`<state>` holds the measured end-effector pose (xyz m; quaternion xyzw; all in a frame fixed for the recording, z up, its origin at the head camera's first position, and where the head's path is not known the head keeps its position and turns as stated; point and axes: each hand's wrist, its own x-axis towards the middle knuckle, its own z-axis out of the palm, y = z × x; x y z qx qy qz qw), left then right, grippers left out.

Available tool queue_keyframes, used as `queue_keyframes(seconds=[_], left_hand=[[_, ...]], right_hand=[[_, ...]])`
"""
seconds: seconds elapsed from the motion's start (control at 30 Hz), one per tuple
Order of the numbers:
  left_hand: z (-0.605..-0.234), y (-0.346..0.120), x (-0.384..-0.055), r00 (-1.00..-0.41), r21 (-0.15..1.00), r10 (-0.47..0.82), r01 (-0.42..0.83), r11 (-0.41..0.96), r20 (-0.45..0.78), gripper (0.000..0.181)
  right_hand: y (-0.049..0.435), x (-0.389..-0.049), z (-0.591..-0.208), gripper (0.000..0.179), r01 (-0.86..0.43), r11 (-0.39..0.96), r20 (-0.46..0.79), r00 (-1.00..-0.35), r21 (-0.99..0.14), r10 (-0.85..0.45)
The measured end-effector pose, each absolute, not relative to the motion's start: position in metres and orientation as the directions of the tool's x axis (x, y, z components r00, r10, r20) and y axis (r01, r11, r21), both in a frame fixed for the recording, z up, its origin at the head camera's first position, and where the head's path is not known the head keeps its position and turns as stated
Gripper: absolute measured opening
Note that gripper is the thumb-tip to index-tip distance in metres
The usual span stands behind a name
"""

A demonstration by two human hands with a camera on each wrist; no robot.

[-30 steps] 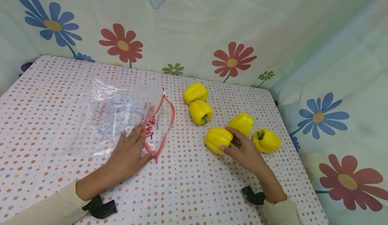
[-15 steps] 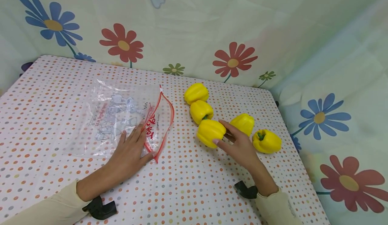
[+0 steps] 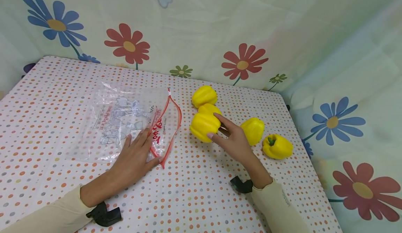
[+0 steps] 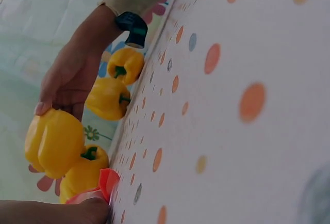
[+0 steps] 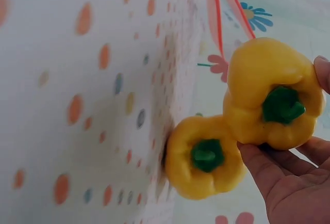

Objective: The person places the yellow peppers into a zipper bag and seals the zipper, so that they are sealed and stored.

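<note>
My right hand (image 3: 232, 137) grips a yellow bell pepper (image 3: 205, 126) between thumb and fingers. In the left wrist view this pepper (image 4: 54, 142) hangs clear of the table; its green stem (image 5: 283, 105) shows in the right wrist view. It partly hides a second pepper (image 3: 211, 109) behind it in the head view. My left hand (image 3: 132, 159) lies with extended fingers on a clear plastic zip bag (image 3: 106, 128), close to its mouth. The bag's red-edged mouth (image 3: 180, 116) gapes toward the peppers.
Another yellow pepper (image 3: 204, 96) sits farther back. Two more, one pepper (image 3: 253, 131) and a second pepper (image 3: 277, 146), stand right of my right hand. A dotted cloth covers the table (image 3: 176, 198); a flowered curtain (image 3: 194, 27) hangs behind it.
My right hand has lifted the pepper from beside the right-hand ones and carried it leftward toward the bag's mouth. The left hand stays in place.
</note>
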<state>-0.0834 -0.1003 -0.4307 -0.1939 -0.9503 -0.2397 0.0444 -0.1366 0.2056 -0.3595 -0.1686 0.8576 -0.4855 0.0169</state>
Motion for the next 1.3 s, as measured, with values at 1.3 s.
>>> queue_keyframes(seconds=[1.3], left_hand=[[-0.432, -0.100, -0.083, -0.923, 0.400, 0.346, 0.385, 0.832, 0.168, 0.094]], right_hand=[[0.133, -0.174, -0.366, 0.067, -0.343, 0.460, 0.133, -0.893, -0.819, -0.430]])
